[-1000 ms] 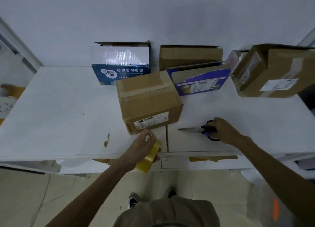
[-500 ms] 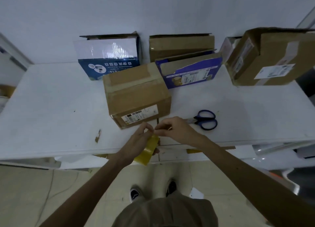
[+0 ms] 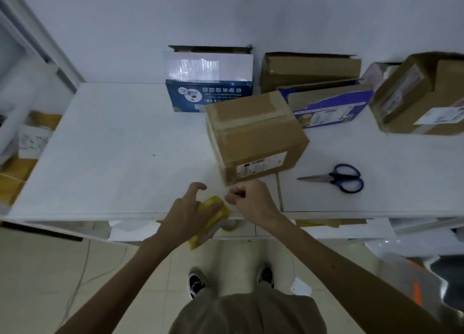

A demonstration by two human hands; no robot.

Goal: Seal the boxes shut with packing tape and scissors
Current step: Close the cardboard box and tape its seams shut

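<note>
The roll of packing tape is gripped in the left hand at the near edge of the table, fingers curled round it so that it is braced for unrolling. The right hand is closed in a pinch just beside the roll, presumably on the tape's free end (the strip itself cannot be made out). The brown box is set just beyond both hands, and the scissors are left to its right, handy for the cut.
</note>
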